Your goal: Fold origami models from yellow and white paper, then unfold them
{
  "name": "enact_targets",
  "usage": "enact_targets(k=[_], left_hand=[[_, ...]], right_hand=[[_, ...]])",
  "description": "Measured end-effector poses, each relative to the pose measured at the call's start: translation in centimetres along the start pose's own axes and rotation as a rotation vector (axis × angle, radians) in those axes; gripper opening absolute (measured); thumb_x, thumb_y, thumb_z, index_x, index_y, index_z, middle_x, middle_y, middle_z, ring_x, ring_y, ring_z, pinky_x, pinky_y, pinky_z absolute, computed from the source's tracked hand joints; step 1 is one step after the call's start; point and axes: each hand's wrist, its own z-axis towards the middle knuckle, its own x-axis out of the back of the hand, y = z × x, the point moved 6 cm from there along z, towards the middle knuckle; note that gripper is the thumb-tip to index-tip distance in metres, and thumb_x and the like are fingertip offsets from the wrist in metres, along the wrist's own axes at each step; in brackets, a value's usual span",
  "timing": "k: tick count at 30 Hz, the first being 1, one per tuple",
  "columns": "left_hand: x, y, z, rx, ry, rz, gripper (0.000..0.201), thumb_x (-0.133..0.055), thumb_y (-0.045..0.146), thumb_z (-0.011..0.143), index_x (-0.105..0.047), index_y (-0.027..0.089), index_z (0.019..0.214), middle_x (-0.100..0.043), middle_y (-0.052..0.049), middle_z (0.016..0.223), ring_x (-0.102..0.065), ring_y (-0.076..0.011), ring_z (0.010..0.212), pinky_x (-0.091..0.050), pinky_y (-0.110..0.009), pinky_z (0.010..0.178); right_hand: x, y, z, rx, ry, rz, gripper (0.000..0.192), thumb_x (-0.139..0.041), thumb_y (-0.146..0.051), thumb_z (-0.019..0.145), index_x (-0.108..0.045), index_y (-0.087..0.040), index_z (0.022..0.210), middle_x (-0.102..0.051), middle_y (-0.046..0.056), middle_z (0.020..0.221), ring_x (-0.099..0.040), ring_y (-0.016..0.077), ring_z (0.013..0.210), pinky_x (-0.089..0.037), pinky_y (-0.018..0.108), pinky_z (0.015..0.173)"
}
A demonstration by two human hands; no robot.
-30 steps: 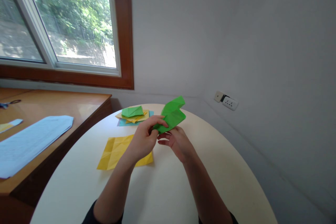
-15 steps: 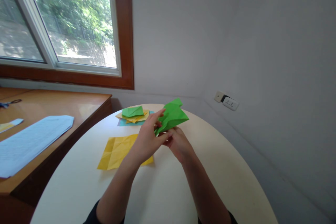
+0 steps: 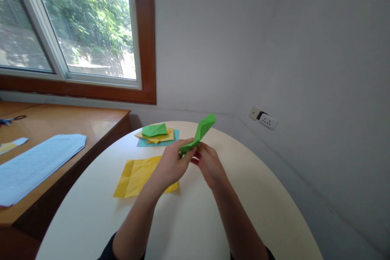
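Observation:
A folded piece of green paper (image 3: pixel 203 127) is held up above the table between both hands. My left hand (image 3: pixel 173 162) grips its lower left end, the thumb in front and the fingers behind. My right hand (image 3: pixel 210 163) has its bent fingers closed on the paper's lower edge, close to the left thumb; its fingertips are partly hidden. Under the left wrist lies a creased yellow sheet (image 3: pixel 134 176), flat on the table and partly covered by the arm.
On the far side of the round white table (image 3: pixel 243 211) is a pile of folded papers, a green piece (image 3: pixel 154 130) on top and a blue sheet (image 3: pixel 175 135) beneath. A wooden desk (image 3: pixel 100 118) at left bears white papers (image 3: pixel 45 166) and scissors (image 3: pixel 12 120).
The green paper has turned from showing a broad face to a narrower, more edge-on strip. Both hands stay in nearly the same place, the left fingers lower behind the paper.

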Motion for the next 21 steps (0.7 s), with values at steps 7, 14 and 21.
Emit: enact_targets(k=[7,14,21], left_hand=[[1.6,-3.1,0.7,0.167,0.316,-0.513,0.028,-0.056,0.036,0.077,-0.063,0.015,0.094,-0.067,-0.005,0.083,-0.061,-0.0186,0.082,-0.049,-0.031,0.075],[2.6,-3.4,0.4,0.411,0.525,-1.071,0.029,-0.051,0.022,0.083,-0.054,0.021,0.112,-0.063,-0.007,0.112,-0.062,-0.0184,0.095,-0.051,-0.033,0.082],[2.9,-4.3,0.7,0.454,0.496,-1.292,0.037,-0.044,0.017,0.087,-0.047,0.02,0.123,-0.064,-0.01,0.109,-0.062,-0.0199,0.097,-0.051,-0.034,0.086]], right_hand=[[0.5,-1.2,-0.2,0.089,0.074,0.0,0.022,-0.064,-0.028,0.057,-0.046,-0.019,0.046,-0.045,-0.004,0.049,-0.045,0.0097,0.053,-0.039,0.025,0.055],[1.5,-1.9,0.0,0.143,0.125,0.014,0.024,-0.063,-0.027,0.056,-0.044,-0.019,0.045,-0.042,-0.004,0.049,-0.043,0.0094,0.052,-0.039,0.025,0.056],[2.0,-2.3,0.2,0.159,0.121,-0.004,0.023,-0.063,-0.027,0.055,-0.044,-0.019,0.045,-0.041,-0.004,0.049,-0.041,0.0097,0.053,-0.039,0.026,0.055]])
